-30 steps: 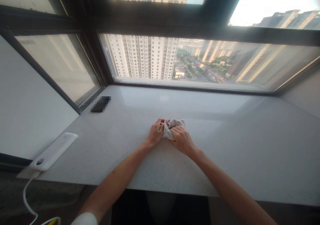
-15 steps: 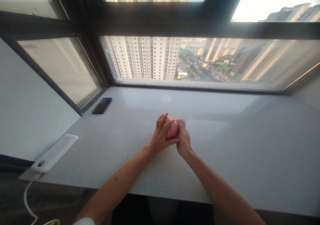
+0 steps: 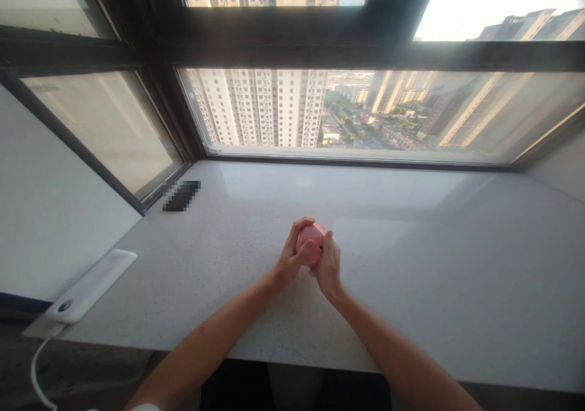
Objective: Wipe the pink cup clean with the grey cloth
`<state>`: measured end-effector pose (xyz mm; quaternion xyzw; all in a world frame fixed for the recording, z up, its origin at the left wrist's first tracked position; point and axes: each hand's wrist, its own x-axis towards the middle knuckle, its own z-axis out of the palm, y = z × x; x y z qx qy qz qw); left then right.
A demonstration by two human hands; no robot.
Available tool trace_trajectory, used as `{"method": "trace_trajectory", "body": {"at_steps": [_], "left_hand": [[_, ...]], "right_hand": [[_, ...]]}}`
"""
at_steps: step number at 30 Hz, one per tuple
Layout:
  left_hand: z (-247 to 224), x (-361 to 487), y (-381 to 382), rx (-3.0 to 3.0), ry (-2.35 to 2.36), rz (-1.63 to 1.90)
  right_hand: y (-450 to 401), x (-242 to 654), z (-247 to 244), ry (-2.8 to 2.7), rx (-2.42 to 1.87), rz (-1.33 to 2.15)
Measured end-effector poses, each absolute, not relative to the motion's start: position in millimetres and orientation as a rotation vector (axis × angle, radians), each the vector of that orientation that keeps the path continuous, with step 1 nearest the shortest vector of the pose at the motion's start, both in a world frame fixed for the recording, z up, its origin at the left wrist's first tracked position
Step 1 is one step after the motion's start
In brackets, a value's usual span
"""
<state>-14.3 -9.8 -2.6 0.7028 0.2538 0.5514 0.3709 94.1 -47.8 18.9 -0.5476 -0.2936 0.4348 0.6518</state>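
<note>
Between my two hands, over the middle of the pale countertop (image 3: 402,289), is a small rounded pink object (image 3: 314,233); its exact kind does not show. My left hand (image 3: 290,254) wraps round its left side, the thumb lying across the near face. My right hand (image 3: 329,267) is closed against its right side, with the thumb pointing up along it. A small dark spot shows on the pink surface beside the right thumb. A bit of something whitish shows under the right hand, too little to name. Most of the object's underside and right side is hidden.
A white power strip (image 3: 94,283) with a white cable (image 3: 37,365) lies at the counter's left edge. A dark, pixelated item (image 3: 181,196) rests in the far left corner. Dark-framed windows (image 3: 283,49) border the back, overlooking tall buildings.
The left fingers have shifted round the pink object, and its thumb now lies on the near face. Both hands moved slightly nearer. The whitish thing behind the right hand is mostly hidden now.
</note>
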Motion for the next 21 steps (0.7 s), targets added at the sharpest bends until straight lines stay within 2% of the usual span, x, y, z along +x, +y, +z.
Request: {"method": "trace_trajectory", "body": {"at_steps": [2,7,13,19,21], "left_hand": [[-2,-18,-8,1.878,0.644,1.442],[1,-32,4,2.329,0.444,1.471],[-1,-17,-6,1.824,0.628,1.389],[2,-29,3,2.299,0.539,1.385],[3,-28,1,2.193,0.542,1.390]], "right_hand": [[-45,96,22,-0.663,-1.198,1.021],[-37,103,30,-0.688,-0.955,1.412],[-42,101,21,-0.651,-1.204,1.114],[-35,104,30,-0.580,-0.958,1.410],[-37,104,28,-0.609,-1.005,1.358]]}}
